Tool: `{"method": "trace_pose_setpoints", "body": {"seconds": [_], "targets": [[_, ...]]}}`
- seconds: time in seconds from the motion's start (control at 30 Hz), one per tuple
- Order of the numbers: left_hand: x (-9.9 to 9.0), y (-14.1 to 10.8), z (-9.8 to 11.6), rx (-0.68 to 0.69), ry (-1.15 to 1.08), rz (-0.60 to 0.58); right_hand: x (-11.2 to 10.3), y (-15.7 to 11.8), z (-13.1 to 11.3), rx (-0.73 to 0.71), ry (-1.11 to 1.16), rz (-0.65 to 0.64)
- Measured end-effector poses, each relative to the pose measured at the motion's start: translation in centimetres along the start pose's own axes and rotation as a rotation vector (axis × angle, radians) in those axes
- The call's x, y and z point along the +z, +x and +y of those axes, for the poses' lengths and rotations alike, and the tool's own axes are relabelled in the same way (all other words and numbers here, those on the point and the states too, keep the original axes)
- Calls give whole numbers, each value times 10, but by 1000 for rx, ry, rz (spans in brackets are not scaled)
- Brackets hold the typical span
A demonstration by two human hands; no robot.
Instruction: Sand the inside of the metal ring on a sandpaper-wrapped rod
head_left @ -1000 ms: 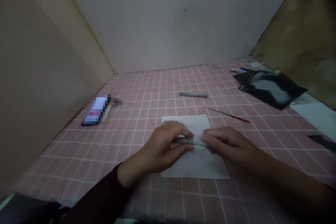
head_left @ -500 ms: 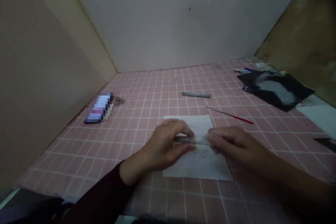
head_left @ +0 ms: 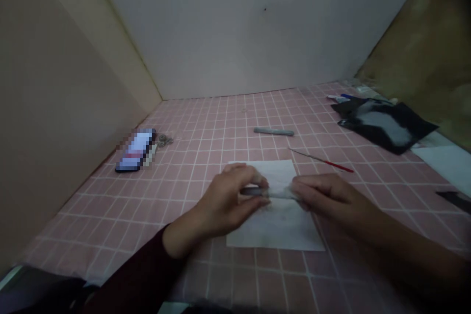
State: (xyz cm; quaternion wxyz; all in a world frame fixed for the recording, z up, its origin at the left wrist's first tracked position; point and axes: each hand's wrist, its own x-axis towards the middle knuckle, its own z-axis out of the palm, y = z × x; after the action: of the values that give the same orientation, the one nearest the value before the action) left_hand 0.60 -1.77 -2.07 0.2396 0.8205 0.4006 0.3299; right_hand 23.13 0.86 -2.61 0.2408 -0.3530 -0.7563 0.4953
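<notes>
You held a slim grey rod (head_left: pixel 252 191) level in the air, just above a sheet of white paper (head_left: pixel 274 228) near the front of the bench (head_left: pixel 206 147), a pink tiled surface with white grout lines. Its middle and right part were wrapped in white tissue (head_left: pixel 281 193), though you could not tell from this view how tightly. Your left hand (head_left: pixel 228 201), in a dark maroon sleeve (head_left: pixel 147 267), pinched the bare grey end between thumb and fingers. Your right hand (head_left: pixel 331 198) pinched the tissue-wrapped end, its fingers pressed together around it. The hands were close, with only a short stretch of tissue showing between them.

Just beyond the paper lay a thin red-handled needle tool (head_left: pixel 326 163), and farther back, a second grey rod (head_left: pixel 274 131). A blurred phone (head_left: pixel 135 150) and small metal rings (head_left: pixel 165 140) sat near the left edge. A black sheet with a white smear (head_left: pixel 386 125) lay towards the back right corner, beside some small tubes (head_left: pixel 340 98).
</notes>
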Motion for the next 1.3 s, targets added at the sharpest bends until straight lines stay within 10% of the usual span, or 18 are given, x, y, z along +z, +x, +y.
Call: {"method": "trace_pose_setpoints", "body": {"seconds": [1.3], "targets": [[3,1,1,37,81,-53,-2,-1,-7,-84,-35,-52]]}}
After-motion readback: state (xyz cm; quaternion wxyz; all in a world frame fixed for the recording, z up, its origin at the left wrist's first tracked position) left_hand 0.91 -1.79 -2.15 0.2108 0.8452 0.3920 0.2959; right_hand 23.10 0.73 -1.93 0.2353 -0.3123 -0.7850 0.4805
